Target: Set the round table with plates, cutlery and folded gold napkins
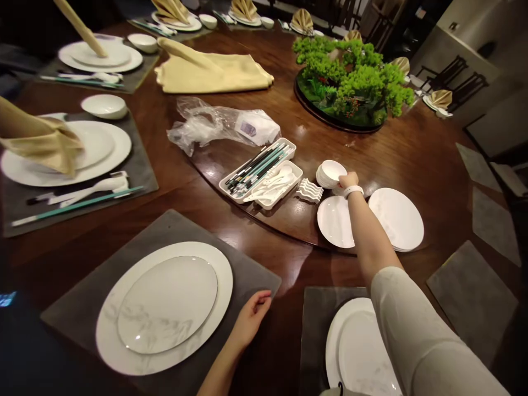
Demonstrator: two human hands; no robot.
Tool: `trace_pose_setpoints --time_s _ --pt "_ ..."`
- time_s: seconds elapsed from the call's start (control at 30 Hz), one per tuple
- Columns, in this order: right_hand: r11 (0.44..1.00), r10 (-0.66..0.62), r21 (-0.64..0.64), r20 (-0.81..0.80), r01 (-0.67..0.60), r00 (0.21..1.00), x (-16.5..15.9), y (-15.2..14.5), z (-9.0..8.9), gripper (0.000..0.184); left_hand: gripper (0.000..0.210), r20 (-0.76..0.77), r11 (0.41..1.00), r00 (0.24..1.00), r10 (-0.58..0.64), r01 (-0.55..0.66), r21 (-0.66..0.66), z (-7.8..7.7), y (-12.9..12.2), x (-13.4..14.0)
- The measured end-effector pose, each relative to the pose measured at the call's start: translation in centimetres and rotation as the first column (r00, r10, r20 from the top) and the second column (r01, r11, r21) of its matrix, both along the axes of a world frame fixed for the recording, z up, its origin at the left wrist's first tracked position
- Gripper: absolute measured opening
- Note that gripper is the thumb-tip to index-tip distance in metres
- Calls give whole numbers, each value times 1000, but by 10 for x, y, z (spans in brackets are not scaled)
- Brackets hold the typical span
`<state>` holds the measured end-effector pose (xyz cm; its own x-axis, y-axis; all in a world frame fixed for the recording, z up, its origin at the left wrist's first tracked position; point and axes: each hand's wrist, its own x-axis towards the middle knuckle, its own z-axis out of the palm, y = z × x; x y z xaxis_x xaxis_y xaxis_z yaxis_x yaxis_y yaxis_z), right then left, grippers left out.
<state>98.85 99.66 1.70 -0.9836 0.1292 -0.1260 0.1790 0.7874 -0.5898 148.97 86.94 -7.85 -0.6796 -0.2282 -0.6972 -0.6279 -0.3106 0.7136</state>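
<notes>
Two hands observed: right hand [350,179] touching the bowls [331,172] on the bench [190,198], closure indeterminable; left hand [251,318] loosely curled, part-open, just right of the near-left plates [167,302].

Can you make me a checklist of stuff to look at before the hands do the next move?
1. Right hand at the bowl stack: ok.
2. Firm grip on a bowl: cannot tell.
3. Left hand free: ok, no object visible in it.
4. Small plate sitting on the big plate beside the left hand: ok.
5. Plastic bag tidied away: not ok, it lies crumpled near the chopsticks.
</notes>
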Motion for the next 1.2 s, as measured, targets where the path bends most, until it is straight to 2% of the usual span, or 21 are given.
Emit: trace_pose_setpoints --time_s 0.1,0.2,0.4,0.5,0.7,0.83,0.9,1.0,1.07,1.13,1.2 --pt "989 -83 -111 101 95 991 1 -4 5 29 69 -57 999 998 -38 39 21 9 10 -13" --pt "981 -108 -145 135 128 985 3 -8 10 32 68 -72 994 993 -93 97 44 11 19 -13" --pt "972 -159 -152 130 178 979 9 -17 11 57 73 -45 991 990 -130 131 19 -5 25 7" --pt "967 -169 -171 132 190 977 11 -21 10 61 73 -36 991 990 -134 135 18 -8 24 12" --pt "949 -175 -243 122 200 977 21 -17 19 65 74 -62 991 989 -134 132 -29 7 21 -4" --pt "928 -197 -310 59 205 979 35 -2 34 59 75 -115 984 978 -175 169 -61 16 18 -19" --pt "912 -164 -376 26 161 986 45 7 43 57 74 -157 979 967 -201 191 -77 22 18 -29" --pt "897 -36 -441 -31 18 999 82 23 51 52 73 -220 977 952 -211 199 -79 40 23 -48" --pt "900 87 -422 -69 -109 994 126 37 49 50 75 -258 988 954 -153 151 -27 55 29 -62" --pt "896 220 -379 -69 -229 973 182 55 40 50 80 -300 993 953 -36 69 97 69 36 -77" --pt "898 306 -329 -14 -293 952 240 77 26 49 80 -320 972 946 41 36 231 77 45 -88"
